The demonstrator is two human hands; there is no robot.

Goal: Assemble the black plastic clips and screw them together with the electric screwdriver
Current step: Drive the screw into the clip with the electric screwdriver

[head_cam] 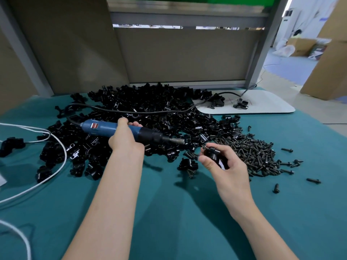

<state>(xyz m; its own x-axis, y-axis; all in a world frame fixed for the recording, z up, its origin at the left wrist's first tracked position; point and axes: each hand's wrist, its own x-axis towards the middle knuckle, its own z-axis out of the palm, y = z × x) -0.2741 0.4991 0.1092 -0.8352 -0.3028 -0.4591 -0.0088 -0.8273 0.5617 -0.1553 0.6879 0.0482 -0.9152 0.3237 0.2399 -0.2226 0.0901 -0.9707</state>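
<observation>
My left hand [124,139] grips the blue and black electric screwdriver [105,128] around its middle, and the bit end [178,142] points right, towards my other hand. My right hand [223,162] holds a black plastic clip [215,153] between thumb and fingers, with a screw sticking out of the clip's upper left side. The bit tip stays a short gap away from that screw. A big heap of black clips [150,113] covers the table behind both hands. Dark screws [257,154] lie piled to the right of my right hand.
The green cloth table [169,212] runs under everything. One clip [187,165] lies alone just left of my right hand. A white board [262,102] at the back right carries two assembled clips. White cables [56,147] loop at the left; the screwdriver's black cord [150,111] crosses the heap.
</observation>
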